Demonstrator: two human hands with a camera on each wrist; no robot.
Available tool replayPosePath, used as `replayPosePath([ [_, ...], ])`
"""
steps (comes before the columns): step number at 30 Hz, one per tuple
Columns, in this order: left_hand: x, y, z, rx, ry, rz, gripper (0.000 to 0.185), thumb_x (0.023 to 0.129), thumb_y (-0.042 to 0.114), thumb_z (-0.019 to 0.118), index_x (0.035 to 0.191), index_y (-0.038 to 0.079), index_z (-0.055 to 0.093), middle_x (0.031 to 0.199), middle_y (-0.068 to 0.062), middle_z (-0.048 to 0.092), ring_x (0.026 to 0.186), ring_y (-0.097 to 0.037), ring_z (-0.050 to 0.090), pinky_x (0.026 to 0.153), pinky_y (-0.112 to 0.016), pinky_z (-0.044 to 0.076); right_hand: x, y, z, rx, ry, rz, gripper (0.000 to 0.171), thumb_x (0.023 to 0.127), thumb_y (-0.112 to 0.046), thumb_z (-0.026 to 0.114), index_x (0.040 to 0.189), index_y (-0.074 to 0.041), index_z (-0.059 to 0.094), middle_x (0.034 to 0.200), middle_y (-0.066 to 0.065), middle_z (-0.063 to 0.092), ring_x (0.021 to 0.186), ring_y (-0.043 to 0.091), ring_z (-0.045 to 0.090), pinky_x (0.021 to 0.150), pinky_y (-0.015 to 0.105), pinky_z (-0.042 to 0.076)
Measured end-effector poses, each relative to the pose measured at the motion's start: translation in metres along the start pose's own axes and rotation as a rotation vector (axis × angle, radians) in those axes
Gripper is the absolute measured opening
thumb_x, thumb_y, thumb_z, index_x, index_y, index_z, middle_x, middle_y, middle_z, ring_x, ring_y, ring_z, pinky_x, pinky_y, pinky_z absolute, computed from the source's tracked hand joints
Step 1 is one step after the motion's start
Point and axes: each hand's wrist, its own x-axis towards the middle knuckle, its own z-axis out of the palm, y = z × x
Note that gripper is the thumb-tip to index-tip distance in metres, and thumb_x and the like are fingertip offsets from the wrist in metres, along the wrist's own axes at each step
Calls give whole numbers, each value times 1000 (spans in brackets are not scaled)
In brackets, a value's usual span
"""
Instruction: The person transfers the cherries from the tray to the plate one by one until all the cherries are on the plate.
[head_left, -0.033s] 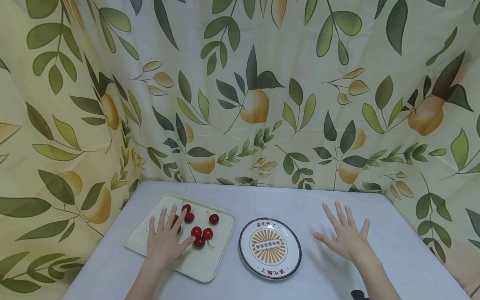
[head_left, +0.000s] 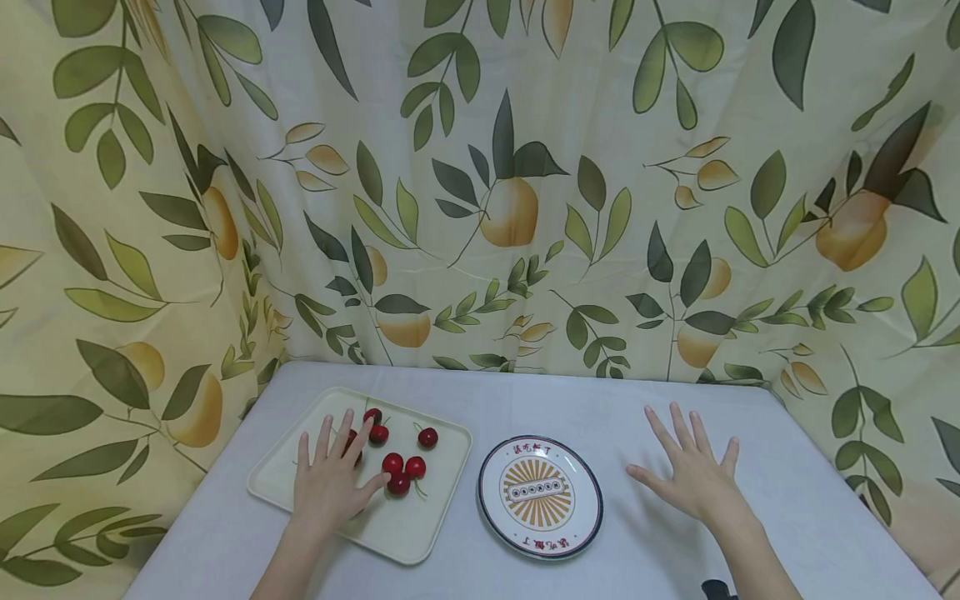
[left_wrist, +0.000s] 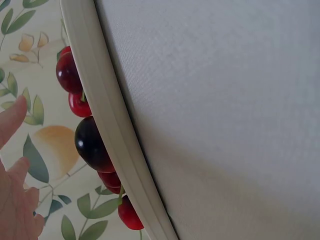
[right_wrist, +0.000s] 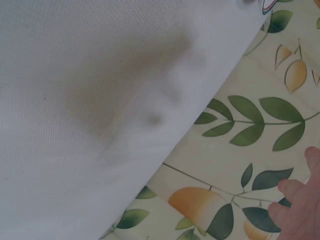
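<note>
My left hand [head_left: 330, 483], fingers spread, hovers over the left part of a cream tray [head_left: 408, 533] and holds nothing. Several dark red cherries [head_left: 392, 464] with stems lie on the tray, some partly hidden behind that hand. In the left wrist view the cherries [left_wrist: 92, 142] show above the tray's rim [left_wrist: 107, 100]. To the right of the tray sits a round white plate [head_left: 540, 533] with a dark rim, an orange sunburst and red characters. My right hand [head_left: 697, 475] is held with spread fingers over the table right of the plate, nothing in it.
A white cloth covers the table [head_left: 570, 404]. Behind it and along the sides hangs a curtain [head_left: 465, 283] printed with leaves and fruit. A small black object [head_left: 717, 589] shows at the bottom edge beside the right forearm.
</note>
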Motion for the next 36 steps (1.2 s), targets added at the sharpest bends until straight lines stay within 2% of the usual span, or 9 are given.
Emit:
replayPosePath([
  [8,-2,-1,-1,-1,-2,-7,77,78,55,58,141,17,35,148,-13,24,136,-37,9,105,-57,3,-2,0,0,9,-5,0,93,77,-68,49,147,-25,5,150,22,2,135,44,-7,88,67,-23],
  [13,-1,-3,1,-14,-6,-9,79,78,56,59,142,18,33,148,-14,23,136,-37,8,105,-57,-1,-3,0,2,21,-2,-1,92,78,-68,49,147,-26,5,150,22,2,135,44,-7,88,68,-21],
  [18,0,-9,-1,-29,2,9,78,78,53,60,142,19,32,149,-14,20,137,-36,6,105,-56,-4,0,1,2,75,9,1,90,80,-62,53,147,-24,5,149,23,3,134,45,-2,89,73,-12],
  [21,1,-15,-2,-36,16,49,75,79,48,61,141,19,32,150,-13,18,137,-36,8,106,-55,-3,2,0,1,161,33,-1,88,82,-54,57,147,-20,8,148,26,9,132,49,9,90,75,1],
  [23,1,-22,-3,-38,31,89,72,81,45,61,141,20,31,149,-12,19,136,-35,10,106,-55,0,3,-2,1,244,58,-10,86,84,-47,59,147,-14,11,145,29,15,128,51,19,91,73,12],
  [26,2,-34,-5,-54,80,164,68,82,40,62,140,21,33,148,-12,24,135,-34,16,106,-55,5,4,-5,3,393,70,9,83,85,-38,61,145,-6,13,138,33,27,117,52,36,87,66,32],
  [29,1,-48,-6,-47,121,237,63,82,35,62,138,20,37,144,-13,31,131,-35,24,105,-54,11,3,-9,6,592,4,87,80,87,-33,60,144,-4,12,131,34,34,108,50,47,78,54,46],
  [32,-2,-60,-5,-25,131,283,58,82,32,63,134,18,43,138,-13,39,124,-36,34,103,-54,16,0,-12,10,799,-111,200,77,89,-30,58,144,-5,10,129,33,36,108,45,51,75,42,51],
  [36,-7,-71,-1,17,83,296,52,83,33,62,130,17,48,132,-14,45,116,-37,42,100,-54,21,-2,-14,16,984,-222,294,75,90,-26,58,144,-7,10,128,31,38,104,36,56,73,35,52],
])
